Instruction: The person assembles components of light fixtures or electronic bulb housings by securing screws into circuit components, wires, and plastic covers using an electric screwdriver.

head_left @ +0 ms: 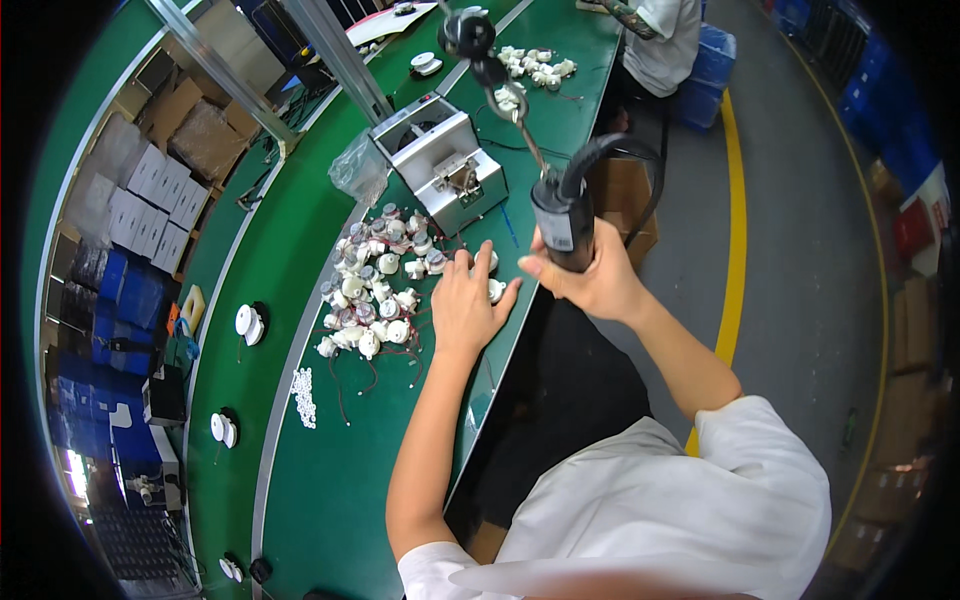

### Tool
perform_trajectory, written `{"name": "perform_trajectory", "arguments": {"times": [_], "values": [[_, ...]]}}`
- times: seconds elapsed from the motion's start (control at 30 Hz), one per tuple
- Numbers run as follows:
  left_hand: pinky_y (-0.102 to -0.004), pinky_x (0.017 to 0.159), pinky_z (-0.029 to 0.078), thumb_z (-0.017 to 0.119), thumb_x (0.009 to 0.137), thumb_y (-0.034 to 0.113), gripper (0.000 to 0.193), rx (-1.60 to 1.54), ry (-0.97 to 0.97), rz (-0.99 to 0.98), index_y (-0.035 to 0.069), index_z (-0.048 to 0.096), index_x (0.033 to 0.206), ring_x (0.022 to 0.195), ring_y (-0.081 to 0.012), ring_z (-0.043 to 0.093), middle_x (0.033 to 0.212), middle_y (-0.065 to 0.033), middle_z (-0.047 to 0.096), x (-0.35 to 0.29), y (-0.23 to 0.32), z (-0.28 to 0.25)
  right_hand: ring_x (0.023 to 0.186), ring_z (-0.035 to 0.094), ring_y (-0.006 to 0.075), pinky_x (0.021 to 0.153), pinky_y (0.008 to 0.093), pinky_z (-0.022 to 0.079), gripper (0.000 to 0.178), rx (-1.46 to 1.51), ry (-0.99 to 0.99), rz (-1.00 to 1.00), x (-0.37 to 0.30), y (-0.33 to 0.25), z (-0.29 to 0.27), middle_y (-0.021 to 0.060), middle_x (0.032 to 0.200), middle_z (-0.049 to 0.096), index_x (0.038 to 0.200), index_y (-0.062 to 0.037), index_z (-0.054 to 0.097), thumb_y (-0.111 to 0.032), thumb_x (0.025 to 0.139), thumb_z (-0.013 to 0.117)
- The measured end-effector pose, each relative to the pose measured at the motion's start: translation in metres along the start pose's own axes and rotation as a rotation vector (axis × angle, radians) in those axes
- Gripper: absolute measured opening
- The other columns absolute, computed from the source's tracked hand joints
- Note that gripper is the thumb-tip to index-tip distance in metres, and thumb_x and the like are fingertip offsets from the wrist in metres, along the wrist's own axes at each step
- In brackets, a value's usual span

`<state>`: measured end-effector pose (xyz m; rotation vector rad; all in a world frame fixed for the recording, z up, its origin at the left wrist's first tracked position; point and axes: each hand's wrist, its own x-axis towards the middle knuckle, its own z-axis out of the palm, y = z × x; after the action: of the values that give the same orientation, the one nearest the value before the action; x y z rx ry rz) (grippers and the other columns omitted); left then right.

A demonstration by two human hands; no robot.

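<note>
My right hand (600, 275) is wrapped round a black electric screwdriver (563, 228), which hangs from a hook and has a thick black cable curving off its top. Its lower end is partly covered by my fingers, and the bit cannot be made out. On the green table's near edge, my left hand (465, 305) has its thumb and fingers around a small white plastic part (496, 290), mostly hidden beneath them. Just left of that hand lies a heap of white motor-like parts (375, 285) with thin dark wires.
A silver metal device (455, 175) stands beyond the heap, beside a clear plastic bag (360, 168). Small white rings (304, 398) lie left of my forearm. White round units (250, 324) sit along the green strip at left. Another person (665, 40) sits at the far end.
</note>
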<state>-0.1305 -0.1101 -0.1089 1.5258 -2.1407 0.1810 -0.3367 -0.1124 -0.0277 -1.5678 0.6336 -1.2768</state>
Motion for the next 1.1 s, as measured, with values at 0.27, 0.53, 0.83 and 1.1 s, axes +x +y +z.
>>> {"name": "perform_trajectory", "arguments": {"times": [0.27,0.53,0.83,1.1], "values": [[-0.0456,0.068,0.057,0.072,0.090,0.028,0.031,-0.022,-0.082,-0.070,0.010,0.065,0.114,0.084,-0.0375,0.068,0.104,-0.0159,0.057,0.003,0.017,-0.008,0.079,0.058,0.0054,0.073,0.0244,0.049,0.027,-0.141,0.078,-0.007,-0.019,-0.008,-0.011,-0.0017,0.088,0.064,0.103,-0.0031,0.062,-0.010,0.089,0.084],[-0.0312,0.066,0.050,0.065,0.098,0.022,0.021,-0.746,0.050,-0.360,0.003,0.071,0.106,0.075,-0.0173,0.062,0.096,-0.0059,0.062,0.044,-0.001,-0.114,0.059,0.049,0.0037,0.054,0.0251,0.041,0.028,-0.207,0.162,-0.146,0.000,0.001,-0.019,0.0024,0.065,0.061,0.099,0.0007,0.063,-0.013,0.086,0.085],[-0.0210,0.042,0.033,0.053,0.104,0.045,0.043,-1.388,-0.455,-0.583,0.008,0.067,0.122,0.054,-0.0084,0.050,0.088,-0.0019,0.063,0.184,-0.002,-0.083,0.063,0.039,0.0014,0.054,0.0225,0.032,0.038,-0.167,0.060,0.102,0.005,-0.021,-0.052,-0.0084,0.073,0.050,0.111,0.0017,0.065,-0.013,0.084,0.087],[-0.0477,0.087,0.060,0.072,0.087,0.043,0.044,-0.002,-0.126,-0.022,0.012,0.075,0.118,0.094,-0.0388,0.074,0.106,-0.0189,0.074,0.377,0.036,0.091,0.066,0.060,0.0131,0.064,0.0281,0.050,0.033,-0.263,0.122,0.003,0.013,-0.017,-0.083,0.0093,0.082,0.067,0.108,-0.0007,0.064,-0.006,0.082,0.083]]}}
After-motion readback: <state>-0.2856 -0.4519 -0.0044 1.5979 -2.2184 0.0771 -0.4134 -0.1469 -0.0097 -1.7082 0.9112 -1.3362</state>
